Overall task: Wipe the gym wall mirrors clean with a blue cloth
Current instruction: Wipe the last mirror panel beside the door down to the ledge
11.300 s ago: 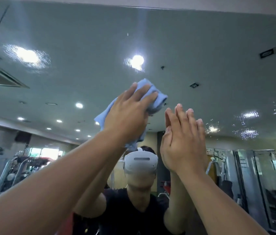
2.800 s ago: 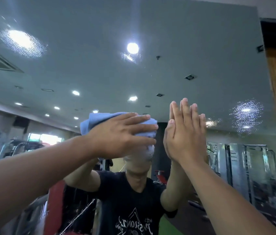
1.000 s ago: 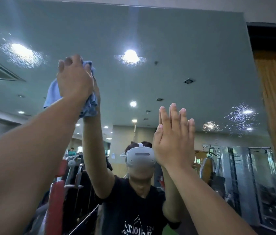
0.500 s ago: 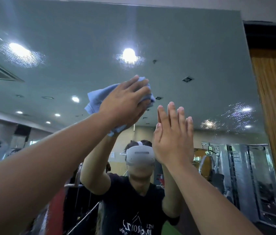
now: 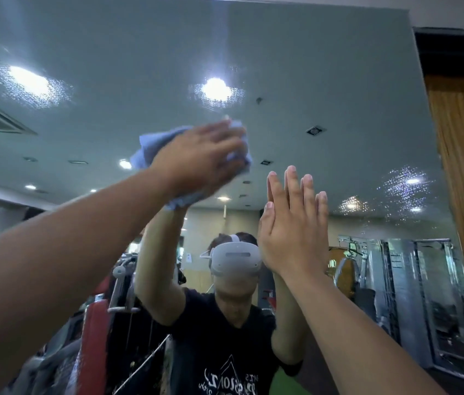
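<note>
Close before us, our left hand [image 5: 196, 158] is pressing the blue cloth [image 5: 148, 146] flat-fingered against the mirror [image 5: 324, 81], while our right hand [image 5: 290, 232] is bracing open-palmed on the glass beside it. Farther right, speckles [image 5: 404, 183] are showing. Our bare palm is probably leaving smudges, and the bunched cloth is risking streaks.

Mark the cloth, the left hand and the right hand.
cloth [image 5: 149, 148], head view, blue fold left of the hand.
left hand [image 5: 196, 159], head view, back of the hand.
right hand [image 5: 293, 233], head view, back of the hand.
</note>
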Motion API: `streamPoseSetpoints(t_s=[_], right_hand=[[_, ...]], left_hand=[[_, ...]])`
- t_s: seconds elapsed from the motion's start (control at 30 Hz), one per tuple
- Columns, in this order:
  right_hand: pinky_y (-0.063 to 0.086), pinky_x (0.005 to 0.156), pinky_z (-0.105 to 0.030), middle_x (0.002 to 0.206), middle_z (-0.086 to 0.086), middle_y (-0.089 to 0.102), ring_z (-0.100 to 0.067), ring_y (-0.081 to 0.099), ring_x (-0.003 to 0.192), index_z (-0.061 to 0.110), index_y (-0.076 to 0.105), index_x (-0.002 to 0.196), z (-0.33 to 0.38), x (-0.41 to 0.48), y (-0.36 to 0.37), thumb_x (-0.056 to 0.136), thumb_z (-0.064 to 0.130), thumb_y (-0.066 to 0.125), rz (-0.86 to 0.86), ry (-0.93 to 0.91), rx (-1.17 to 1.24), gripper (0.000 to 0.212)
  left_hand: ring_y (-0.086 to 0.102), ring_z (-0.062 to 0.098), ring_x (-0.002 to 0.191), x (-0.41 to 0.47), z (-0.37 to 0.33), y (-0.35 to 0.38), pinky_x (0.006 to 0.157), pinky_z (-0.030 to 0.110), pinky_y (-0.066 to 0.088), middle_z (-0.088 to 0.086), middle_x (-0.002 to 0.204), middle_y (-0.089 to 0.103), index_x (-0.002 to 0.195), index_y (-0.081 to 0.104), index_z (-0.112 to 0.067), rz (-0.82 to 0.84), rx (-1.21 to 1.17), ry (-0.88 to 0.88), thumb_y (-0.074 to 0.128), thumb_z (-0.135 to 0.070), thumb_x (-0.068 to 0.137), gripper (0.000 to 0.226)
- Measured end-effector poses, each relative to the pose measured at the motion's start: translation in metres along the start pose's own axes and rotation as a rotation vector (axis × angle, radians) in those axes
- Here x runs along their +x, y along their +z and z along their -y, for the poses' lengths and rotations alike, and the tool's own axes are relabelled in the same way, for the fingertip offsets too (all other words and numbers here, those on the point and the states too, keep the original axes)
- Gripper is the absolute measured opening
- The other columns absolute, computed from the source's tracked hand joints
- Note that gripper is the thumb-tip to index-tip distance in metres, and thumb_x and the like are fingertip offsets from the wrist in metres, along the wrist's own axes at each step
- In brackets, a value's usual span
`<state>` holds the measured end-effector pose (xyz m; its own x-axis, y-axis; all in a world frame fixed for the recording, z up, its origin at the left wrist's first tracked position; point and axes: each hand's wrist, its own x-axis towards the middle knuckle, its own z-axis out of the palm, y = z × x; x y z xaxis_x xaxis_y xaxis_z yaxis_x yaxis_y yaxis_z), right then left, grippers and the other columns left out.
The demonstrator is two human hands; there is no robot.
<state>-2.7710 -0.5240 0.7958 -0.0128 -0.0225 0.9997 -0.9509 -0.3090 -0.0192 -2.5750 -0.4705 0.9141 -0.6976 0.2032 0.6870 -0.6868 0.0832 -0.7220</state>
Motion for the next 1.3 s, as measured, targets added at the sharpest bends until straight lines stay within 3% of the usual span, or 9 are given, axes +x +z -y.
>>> streamPoseSetpoints(t_s=[0.1, 0.23, 0.33, 0.43, 0.6, 0.67, 0.77, 0.87, 1.3], right_hand=[[-0.001, 0.125, -0.046, 0.171, -0.004, 0.016, -0.03, 0.012, 0.158, 0.027, 0.02, 0.163, 0.0, 0.001, -0.002, 0.106, 0.039, 0.015, 0.003, -0.007, -0.01, 0.059], [-0.003, 0.125, -0.045, 0.172, -0.004, 0.014, -0.029, 0.011, 0.158, 0.027, 0.02, 0.164, 0.001, 0.001, -0.003, 0.105, 0.039, 0.014, 0.013, 0.001, -0.017, 0.06], [-0.001, 0.124, -0.045, 0.171, -0.005, 0.018, -0.031, 0.014, 0.157, 0.026, 0.024, 0.163, 0.002, 0.001, -0.004, 0.105, 0.038, 0.015, 0.007, 0.003, -0.014, 0.06], [-0.001, 0.124, -0.045, 0.171, -0.005, 0.016, -0.031, 0.014, 0.157, 0.026, 0.023, 0.163, 0.001, 0.0, -0.006, 0.105, 0.038, 0.015, 0.015, 0.004, -0.01, 0.06], [-0.003, 0.126, -0.045, 0.172, -0.003, 0.009, -0.028, 0.006, 0.159, 0.028, 0.013, 0.164, 0.001, -0.001, -0.006, 0.105, 0.039, 0.012, 0.04, 0.002, -0.001, 0.06], [-0.004, 0.125, -0.045, 0.172, -0.003, 0.011, -0.029, 0.008, 0.159, 0.028, 0.016, 0.164, 0.002, 0.0, -0.005, 0.104, 0.039, 0.012, 0.033, 0.008, 0.006, 0.061], [-0.004, 0.125, -0.045, 0.172, -0.003, 0.012, -0.029, 0.008, 0.159, 0.027, 0.017, 0.164, 0.002, 0.0, -0.005, 0.105, 0.038, 0.014, 0.034, 0.012, 0.005, 0.06], [-0.005, 0.125, -0.044, 0.172, -0.003, 0.009, -0.028, 0.005, 0.159, 0.028, 0.013, 0.164, 0.002, 0.0, -0.005, 0.106, 0.038, 0.013, 0.04, 0.012, -0.009, 0.059], [0.0, 0.127, -0.047, 0.172, -0.003, 0.013, -0.029, 0.009, 0.159, 0.027, 0.017, 0.164, 0.001, 0.0, -0.002, 0.106, 0.037, 0.014, 0.03, 0.008, -0.018, 0.059]], left_hand=[[0.051, 0.029, 0.123, 0.021, 0.01, 0.009, 0.094, 0.037, 0.04, 0.004, 0.126, 0.062, 0.109, 0.065, -0.013, 0.01, 0.021, -0.264, 0.049, -0.038, 0.102, 0.031], [0.048, 0.026, 0.123, 0.005, -0.015, 0.01, 0.096, 0.034, 0.035, 0.007, 0.127, 0.064, 0.106, 0.066, -0.012, -0.081, -0.012, -0.27, 0.053, -0.032, 0.101, 0.025], [0.049, 0.028, 0.133, -0.026, -0.046, 0.004, 0.102, 0.038, 0.038, 0.004, 0.136, 0.062, 0.11, 0.069, -0.017, -0.038, -0.031, -0.188, 0.056, -0.035, 0.102, 0.023], [0.047, 0.03, 0.137, -0.067, -0.068, -0.003, 0.106, 0.042, 0.04, 0.007, 0.139, 0.061, 0.114, 0.072, -0.018, 0.049, -0.061, 0.067, 0.048, -0.035, 0.106, 0.031], [0.044, 0.03, 0.142, -0.093, -0.043, -0.003, 0.113, 0.046, 0.041, 0.006, 0.149, 0.053, 0.125, 0.07, -0.021, 0.159, -0.046, 0.336, 0.05, -0.041, 0.106, 0.034], [0.047, 0.031, 0.139, -0.076, -0.031, -0.004, 0.116, 0.042, 0.038, 0.009, 0.144, 0.057, 0.122, 0.07, -0.018, 0.106, 0.007, 0.248, 0.049, -0.04, 0.106, 0.035], [0.047, 0.027, 0.133, -0.046, -0.017, -0.006, 0.12, 0.02, 0.017, 0.01, 0.137, 0.062, 0.118, 0.069, -0.015, 0.003, 0.004, -0.124, 0.048, -0.041, 0.104, 0.036], [0.047, 0.027, 0.135, -0.031, -0.015, 0.004, 0.111, 0.028, 0.029, 0.005, 0.137, 0.06, 0.116, 0.066, -0.015, -0.044, 0.021, -0.381, 0.052, -0.037, 0.102, 0.029], [0.043, 0.028, 0.137, -0.031, -0.027, 0.006, 0.103, 0.039, 0.035, 0.003, 0.136, 0.058, 0.115, 0.064, -0.016, -0.065, 0.037, -0.473, 0.048, -0.035, 0.105, 0.026]])
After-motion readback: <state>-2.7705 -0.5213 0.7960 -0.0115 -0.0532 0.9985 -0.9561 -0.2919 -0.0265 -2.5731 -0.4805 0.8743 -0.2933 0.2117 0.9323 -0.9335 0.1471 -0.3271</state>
